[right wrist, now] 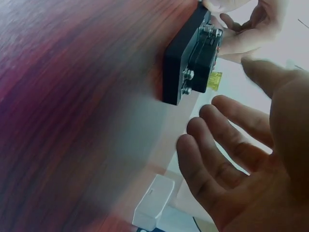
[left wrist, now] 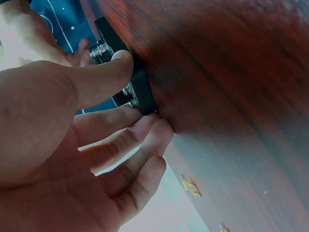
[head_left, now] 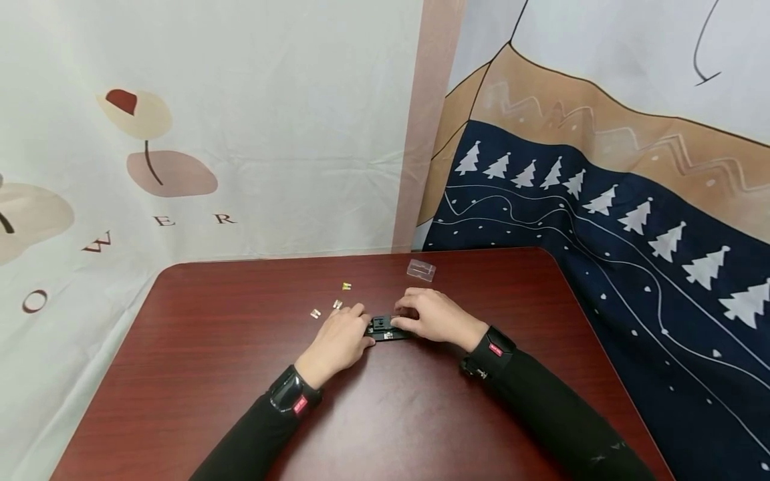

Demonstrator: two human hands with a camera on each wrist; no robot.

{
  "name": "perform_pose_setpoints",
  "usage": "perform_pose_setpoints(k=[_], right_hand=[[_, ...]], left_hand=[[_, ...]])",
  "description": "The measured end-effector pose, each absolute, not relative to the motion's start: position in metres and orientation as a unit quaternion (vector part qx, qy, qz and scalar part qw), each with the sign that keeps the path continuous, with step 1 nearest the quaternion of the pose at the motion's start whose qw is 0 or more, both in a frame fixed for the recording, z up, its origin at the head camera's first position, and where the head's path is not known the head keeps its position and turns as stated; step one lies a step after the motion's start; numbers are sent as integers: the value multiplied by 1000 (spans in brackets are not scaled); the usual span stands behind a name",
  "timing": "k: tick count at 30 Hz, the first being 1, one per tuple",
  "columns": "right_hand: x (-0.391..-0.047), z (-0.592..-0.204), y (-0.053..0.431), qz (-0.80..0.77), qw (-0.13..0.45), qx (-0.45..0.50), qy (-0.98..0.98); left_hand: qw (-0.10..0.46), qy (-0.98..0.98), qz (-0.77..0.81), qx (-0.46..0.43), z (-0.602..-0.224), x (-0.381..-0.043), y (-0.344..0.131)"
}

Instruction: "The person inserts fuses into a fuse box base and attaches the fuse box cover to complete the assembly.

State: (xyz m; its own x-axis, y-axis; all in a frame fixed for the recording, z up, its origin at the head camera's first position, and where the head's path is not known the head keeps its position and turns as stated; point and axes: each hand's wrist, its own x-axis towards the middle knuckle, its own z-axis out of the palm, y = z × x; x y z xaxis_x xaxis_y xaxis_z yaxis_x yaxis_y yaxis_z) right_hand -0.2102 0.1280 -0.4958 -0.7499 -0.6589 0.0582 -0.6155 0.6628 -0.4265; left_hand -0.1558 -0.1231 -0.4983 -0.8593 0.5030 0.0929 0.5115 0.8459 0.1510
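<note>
A black fuse block (head_left: 381,325) with metal screw terminals lies on the table between the two hands. My left hand (head_left: 339,339) grips its left end; in the left wrist view the thumb presses one side and fingertips touch the end. A yellow blade fuse (right wrist: 215,80) stands up from the block's top in the right wrist view. My right hand (head_left: 434,316) hovers beside the block's right end, fingers spread and gently bent, thumb near the yellow fuse with a gap between. Nothing shows in its grasp.
Loose blade fuses lie left and behind the block: a yellow one (head_left: 346,286) and two pale ones, a nearer fuse (head_left: 315,313) and a fuse (head_left: 337,304) by the left fingers. A clear plastic case (head_left: 421,270) sits near the back edge of the red-brown table (head_left: 385,427).
</note>
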Motion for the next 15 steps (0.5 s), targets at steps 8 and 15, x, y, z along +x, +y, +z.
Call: perform_pose_setpoints(k=[8, 15], right_hand=[[-210, -499, 131, -183, 105, -345, 914], [-209, -502, 130, -165, 112, -345, 917]], left_hand=[[23, -961, -88, -262, -496, -154, -125], [21, -962, -88, -259, -494, -154, -124]])
